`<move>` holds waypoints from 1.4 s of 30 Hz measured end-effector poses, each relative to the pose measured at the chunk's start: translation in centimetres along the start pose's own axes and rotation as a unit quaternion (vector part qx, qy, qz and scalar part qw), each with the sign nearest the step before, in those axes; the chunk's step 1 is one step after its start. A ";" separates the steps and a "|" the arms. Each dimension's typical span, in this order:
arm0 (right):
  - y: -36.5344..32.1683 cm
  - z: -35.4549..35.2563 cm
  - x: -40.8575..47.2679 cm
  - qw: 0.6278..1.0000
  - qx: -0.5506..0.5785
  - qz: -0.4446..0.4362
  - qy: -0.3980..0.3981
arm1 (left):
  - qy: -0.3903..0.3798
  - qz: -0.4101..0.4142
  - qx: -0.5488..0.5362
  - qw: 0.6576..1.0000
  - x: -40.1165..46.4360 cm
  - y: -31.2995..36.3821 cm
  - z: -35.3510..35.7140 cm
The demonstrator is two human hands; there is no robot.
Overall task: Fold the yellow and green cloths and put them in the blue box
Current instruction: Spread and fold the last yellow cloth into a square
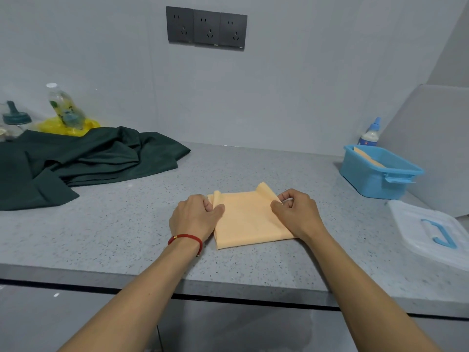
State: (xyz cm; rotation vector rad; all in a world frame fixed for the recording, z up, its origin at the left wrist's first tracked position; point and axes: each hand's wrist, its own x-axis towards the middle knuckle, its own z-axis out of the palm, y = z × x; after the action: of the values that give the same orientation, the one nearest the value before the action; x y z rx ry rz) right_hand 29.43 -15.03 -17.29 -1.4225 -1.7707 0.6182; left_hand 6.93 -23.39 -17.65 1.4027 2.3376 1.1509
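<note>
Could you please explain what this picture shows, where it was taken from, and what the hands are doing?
There is no machine here: a camera worn on a person's head looks down at their two bare hands. The left hand and the right hand each pinch a far corner of a pale yellow-orange cloth, partly folded, on a speckled grey countertop. A crumpled dark green cloth lies to the left. A blue plastic box at the right already holds a similar yellow cloth. Its clear lid with a blue handle rests nearer, beside the box.
</note>
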 end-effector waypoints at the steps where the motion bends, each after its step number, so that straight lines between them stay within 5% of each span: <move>1: -0.1 0.0 0.0 1.000 0.012 0.010 0.008 | 0.003 -0.002 0.001 1.000 0.1 -0.1 0.1; 18: 0.0 0.3 0.0 0.999 -0.026 0.038 0.020 | 0.029 0.020 0.062 0.997 1.1 0.1 1.1; 20: -0.5 0.1 -0.6 0.992 -0.113 0.005 0.052 | 0.027 0.020 0.062 0.997 1.1 -0.1 1.2; 23: -1.8 0.0 -1.0 0.935 -0.290 -0.175 0.108 | 0.032 0.028 0.069 0.997 1.3 -0.2 1.4; 26: -3.2 -0.1 0.4 0.892 -0.326 -0.304 -0.074 | 0.036 0.025 0.076 0.996 1.5 0.0 1.3; 30: -1.5 0.5 1.0 0.869 -0.363 -0.165 -0.292 | 0.013 0.029 0.114 0.993 1.2 0.5 0.9; 34: 0.0 1.3 0.6 0.887 -0.332 -0.155 -0.281 | 0.001 0.065 0.181 0.981 1.3 2.3 -0.1; 37: -0.1 1.5 0.8 0.886 -0.337 -0.158 -0.278 | 0.041 0.260 0.180 0.948 0.9 4.9 0.8; 39: 0.0 1.7 0.8 0.886 -0.334 -0.157 -0.281 | -0.041 0.309 0.190 0.931 0.6 5.5 2.0; 42: 0.0 1.4 1.4 0.888 -0.312 -0.129 -0.312 | -0.204 0.212 0.240 0.925 0.7 4.0 3.3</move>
State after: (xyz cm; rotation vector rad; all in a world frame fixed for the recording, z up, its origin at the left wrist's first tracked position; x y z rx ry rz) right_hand 28.15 -13.57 -17.75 -1.4308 -2.8133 0.3918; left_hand 10.91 -20.08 -16.95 2.1459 2.1399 0.2818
